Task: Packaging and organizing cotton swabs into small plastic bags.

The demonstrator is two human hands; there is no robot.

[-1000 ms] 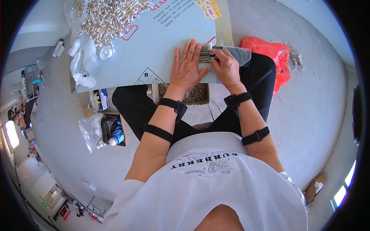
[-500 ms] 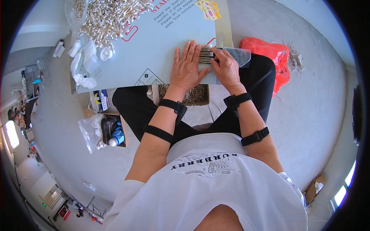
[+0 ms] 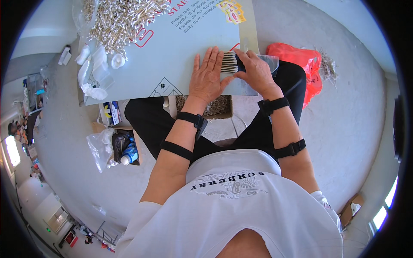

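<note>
My left hand [image 3: 206, 77] lies flat on the grey board [image 3: 163, 56], fingers stretched and thumb out to the right. Beside its fingertips is a row of thin sticks [image 3: 229, 62], lined up side by side; they look like cotton swabs. At the row's right end my right hand [image 3: 257, 74] arches with thumb and index finger spread apart, one at each side of the row. A clear plastic bag [image 3: 272, 63] shows past that hand, over the board's right edge. A dark patch [image 3: 241, 65] is visible between thumb and index finger; what it is I cannot tell.
Loose cotton swabs [image 3: 118, 23] are heaped at the board's far left, near white plastic pieces [image 3: 99, 64]. Yellow packets [image 3: 232, 12] lie at the far right. A box of sticks [image 3: 219, 106] stands below the board. To the right on the floor is a red plastic bag [image 3: 297, 58].
My right hand has shifted slightly right, its thumb and index finger parting from a near pinch to a wide spread. The left hand stays in nearly the same place.
</note>
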